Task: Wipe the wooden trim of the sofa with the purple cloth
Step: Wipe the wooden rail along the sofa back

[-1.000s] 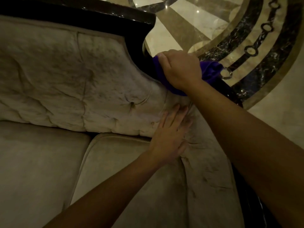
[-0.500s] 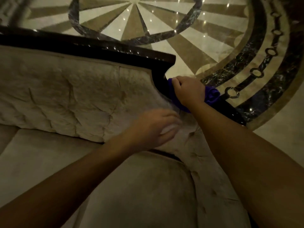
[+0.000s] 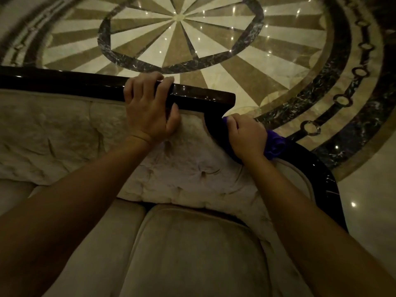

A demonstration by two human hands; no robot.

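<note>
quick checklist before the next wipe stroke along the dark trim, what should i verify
1. Cloth in hand: ok. The right hand grips the purple cloth.
2. Cloth on the wood: ok. It is pressed against the curved part of the wooden trim below the top rail's end.
3. Bracing: ok. The left hand grips the top rail, fingers over the back edge.
4. Path up the rail: not ok. The left hand sits on the stretch beyond the corner.
5. Path down the arm: ok. The trim toward the lower right shows nothing on it.
6. Dust left on the trim: cannot tell; the light is too dim.
</note>
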